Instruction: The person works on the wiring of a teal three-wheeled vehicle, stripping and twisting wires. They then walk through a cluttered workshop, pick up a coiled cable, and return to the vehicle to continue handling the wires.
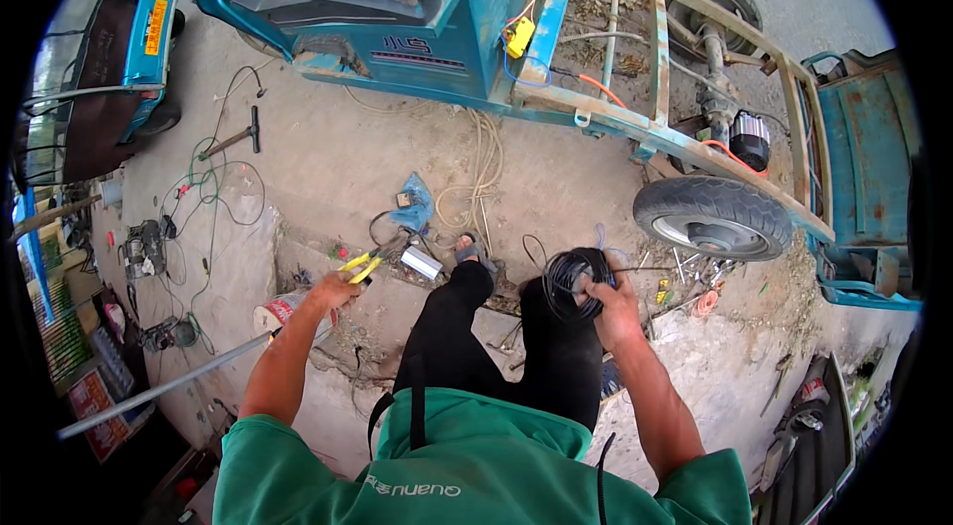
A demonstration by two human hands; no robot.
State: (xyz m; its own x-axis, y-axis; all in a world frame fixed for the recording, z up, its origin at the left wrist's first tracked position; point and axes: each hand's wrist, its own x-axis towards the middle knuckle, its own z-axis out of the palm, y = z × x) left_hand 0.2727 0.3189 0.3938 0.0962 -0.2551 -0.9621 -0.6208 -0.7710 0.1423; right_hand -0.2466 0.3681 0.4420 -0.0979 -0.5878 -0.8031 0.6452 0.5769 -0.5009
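Note:
My left hand [337,291] is closed around yellow-handled pliers [364,265], whose jaws point away to the right, near a small silver metal box [421,262] on the ground. Over my right knee, a coil of black cable [562,279] is gripped by my right hand [615,303]. A loose end of the cable runs off to the right. Just beyond my foot lie a blue plastic bag [414,203] and a loop of pale hose [486,168].
Ahead stands a blue three-wheeler body [417,54] with a bare frame [655,49], a near wheel [713,217] and a motor [749,138]. A hammer [238,136] and tangled green wire [210,183] lie at left. A white bucket [283,315] sits by my left forearm.

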